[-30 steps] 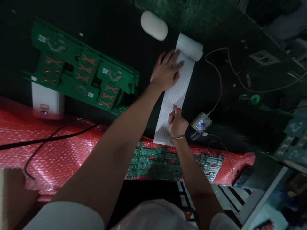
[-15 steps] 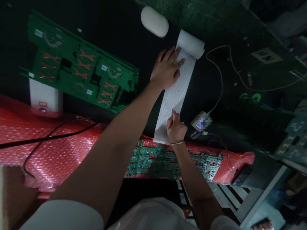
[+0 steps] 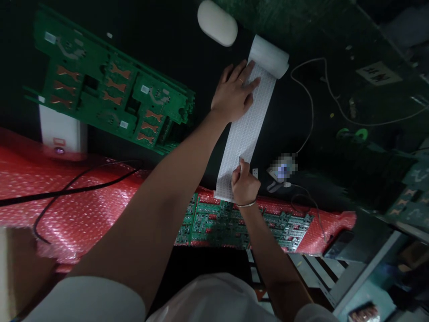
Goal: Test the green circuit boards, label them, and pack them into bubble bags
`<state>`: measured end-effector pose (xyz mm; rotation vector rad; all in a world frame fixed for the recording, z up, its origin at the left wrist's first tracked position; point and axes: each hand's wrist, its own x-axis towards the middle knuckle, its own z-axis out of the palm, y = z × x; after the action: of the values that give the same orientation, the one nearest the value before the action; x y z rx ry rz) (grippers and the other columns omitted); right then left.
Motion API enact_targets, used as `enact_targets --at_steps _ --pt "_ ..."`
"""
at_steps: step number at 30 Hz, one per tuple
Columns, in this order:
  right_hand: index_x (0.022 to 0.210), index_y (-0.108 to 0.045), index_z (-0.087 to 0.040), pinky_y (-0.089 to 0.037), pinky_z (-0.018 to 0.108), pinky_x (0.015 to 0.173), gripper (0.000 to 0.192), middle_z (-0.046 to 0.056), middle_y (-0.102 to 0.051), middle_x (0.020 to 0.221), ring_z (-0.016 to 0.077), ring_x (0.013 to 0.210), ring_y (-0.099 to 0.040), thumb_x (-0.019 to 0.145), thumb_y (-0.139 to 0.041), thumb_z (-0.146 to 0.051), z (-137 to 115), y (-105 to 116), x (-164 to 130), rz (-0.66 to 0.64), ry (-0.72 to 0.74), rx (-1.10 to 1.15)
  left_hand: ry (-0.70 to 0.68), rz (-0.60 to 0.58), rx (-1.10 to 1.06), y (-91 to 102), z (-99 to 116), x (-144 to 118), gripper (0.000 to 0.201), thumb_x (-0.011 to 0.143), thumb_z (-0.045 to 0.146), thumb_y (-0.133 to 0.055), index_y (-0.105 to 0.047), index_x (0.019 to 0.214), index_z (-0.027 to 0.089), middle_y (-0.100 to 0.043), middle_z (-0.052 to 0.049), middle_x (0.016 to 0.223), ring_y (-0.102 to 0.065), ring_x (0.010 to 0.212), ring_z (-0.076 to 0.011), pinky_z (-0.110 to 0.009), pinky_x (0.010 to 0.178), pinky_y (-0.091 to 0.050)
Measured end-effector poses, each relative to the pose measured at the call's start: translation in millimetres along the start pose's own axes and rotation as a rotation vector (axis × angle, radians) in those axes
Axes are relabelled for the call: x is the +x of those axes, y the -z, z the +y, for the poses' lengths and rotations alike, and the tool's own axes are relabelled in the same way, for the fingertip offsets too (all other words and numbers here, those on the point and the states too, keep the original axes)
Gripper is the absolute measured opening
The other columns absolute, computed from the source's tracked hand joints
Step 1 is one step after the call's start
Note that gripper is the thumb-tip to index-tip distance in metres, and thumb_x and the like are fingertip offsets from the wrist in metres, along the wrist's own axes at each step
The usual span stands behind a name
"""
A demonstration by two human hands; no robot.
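A long strip of small white labels [image 3: 247, 129] runs from a partly unrolled roll [image 3: 269, 57] toward me, its near end reaching the red bubble wrap. My left hand [image 3: 232, 95] rests on the strip's upper left part just below the roll, fingers spread apart. Lower down, my right hand [image 3: 246, 183] is closed over the strip's right side near its end. Thumb and index finger are pinched together, and a tiny dark tip shows at them; what it belongs to is too small to name. Below the strip, a green circuit board panel [image 3: 211, 221] lies on the bubble wrap.
Stacked green circuit boards [image 3: 100, 114] lie at left, partly over a white box [image 3: 63, 132]. A white oval object [image 3: 217, 22] sits beyond the roll. At right are a small device with a lit screen [image 3: 282, 170] and its cable [image 3: 312, 103]. Red bubble wrap [image 3: 83, 210] lines the front edge.
My right hand has slid slightly toward the strip's near end, still pinched. My left hand stays flat on the strip. The view has shifted a little.
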<state>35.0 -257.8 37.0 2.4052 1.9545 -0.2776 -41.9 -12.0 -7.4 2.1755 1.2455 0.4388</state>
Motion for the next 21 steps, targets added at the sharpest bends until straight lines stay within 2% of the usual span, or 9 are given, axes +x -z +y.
enact_targets --at_steps 4,8,12,16,21 --pt "0.12 -0.068 -0.011 -0.029 0.025 0.047 0.041 0.004 -0.067 0.062 0.0125 0.048 -0.056 0.101 -0.035 -0.024 0 0 -6 -0.015 -0.008 -0.012 0.002 -0.013 0.006 -3.1 -2 0 0.071 0.08 0.053 -0.034 -0.038 0.151 0.054 -0.042 0.026 0.152 -0.006 0.158 -0.019 -0.049 0.13 -0.003" --pt "0.121 -0.068 -0.012 -0.029 0.024 0.047 0.04 0.004 -0.065 0.062 0.0123 0.048 -0.055 0.1 -0.035 -0.024 0 0 -10 -0.04 -0.018 -0.002 -0.012 -0.016 0.01 -9.0 -6 2 0.084 0.07 0.058 -0.038 -0.032 0.153 0.056 -0.04 0.03 0.151 0.011 0.157 -0.0136 -0.049 0.129 -0.001" --pt "0.12 -0.068 -0.012 -0.03 0.024 0.047 0.041 0.004 -0.066 0.063 0.012 0.049 -0.054 0.1 -0.035 -0.025 0 0 -16 -0.037 -0.004 0.023 -0.029 -0.004 0.01 -13.1 -9 3 0.092 0.062 0.061 -0.038 -0.031 0.154 0.056 -0.042 0.03 0.149 0.016 0.156 -0.0109 -0.048 0.128 0.002" --pt "0.118 -0.069 -0.011 -0.028 0.025 0.047 0.042 0.004 -0.067 0.062 0.0118 0.048 -0.054 0.101 -0.033 -0.026 0 0 -21 -0.002 0.007 0.027 -0.029 -0.018 0.044 -9.5 -7 1 0.098 0.057 0.065 -0.036 -0.028 0.154 0.056 -0.044 0.031 0.146 0.022 0.153 -0.0062 -0.048 0.128 0.002" --pt "0.115 -0.07 -0.012 -0.028 0.025 0.046 0.042 0.003 -0.065 0.059 0.0122 0.047 -0.055 0.101 -0.032 -0.025 1 1 -25 -0.003 0.016 0.017 -0.014 -0.107 0.123 -2.4 -2 -1 0.105 0.049 0.07 -0.034 -0.026 0.153 0.056 -0.043 0.032 0.147 0.031 0.148 -0.001 -0.051 0.125 -0.004"
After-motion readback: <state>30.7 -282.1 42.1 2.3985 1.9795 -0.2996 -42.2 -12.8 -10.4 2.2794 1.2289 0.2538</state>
